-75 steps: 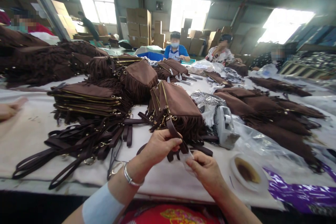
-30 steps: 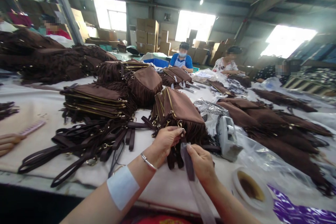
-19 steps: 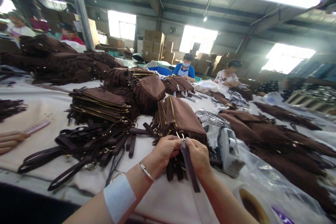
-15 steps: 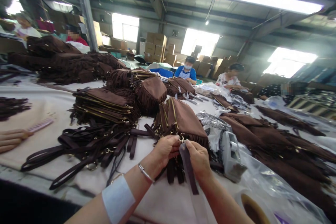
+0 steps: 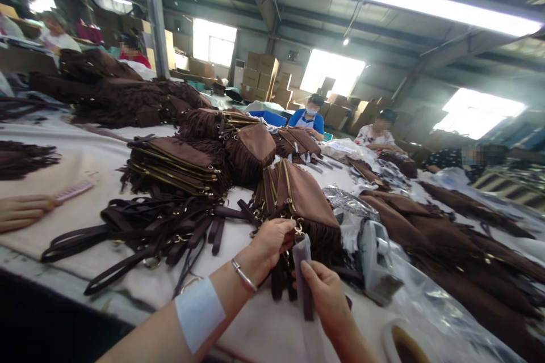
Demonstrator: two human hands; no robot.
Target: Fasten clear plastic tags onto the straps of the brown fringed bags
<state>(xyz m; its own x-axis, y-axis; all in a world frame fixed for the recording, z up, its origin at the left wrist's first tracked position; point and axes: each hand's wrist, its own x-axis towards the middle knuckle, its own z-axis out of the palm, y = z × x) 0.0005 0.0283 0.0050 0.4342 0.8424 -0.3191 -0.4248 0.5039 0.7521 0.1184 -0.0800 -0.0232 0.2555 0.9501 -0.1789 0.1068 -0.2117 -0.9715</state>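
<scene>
My left hand [image 5: 270,244] is closed, its thumb and fingers pinching a gold metal clasp [image 5: 298,229] at the top of a short dark brown strap [image 5: 301,269]. Clear plastic wraps the strap and trails below its lower end. Partway down, my right hand [image 5: 327,289] pinches the wrapped strap between thumb and fingers. Just behind my hands stand brown fringed pouches [image 5: 309,190] with gold zippers, packed side by side. Other dark straps hang below them, partly hidden by my left hand.
Loose wrist straps [image 5: 149,232] and stacked pouches [image 5: 170,161] lie to the left. A co-worker's hand [image 5: 25,211] is at a pink comb [image 5: 75,190]. Right are a plastic-wrapped grey device [image 5: 378,261], brown bags [image 5: 447,238] and a tape roll [image 5: 402,346]. Co-workers sit behind.
My right hand has slid down the wrapped strap, away from the clasp. My left hand keeps its pinch at the clasp. The view has shifted slightly.
</scene>
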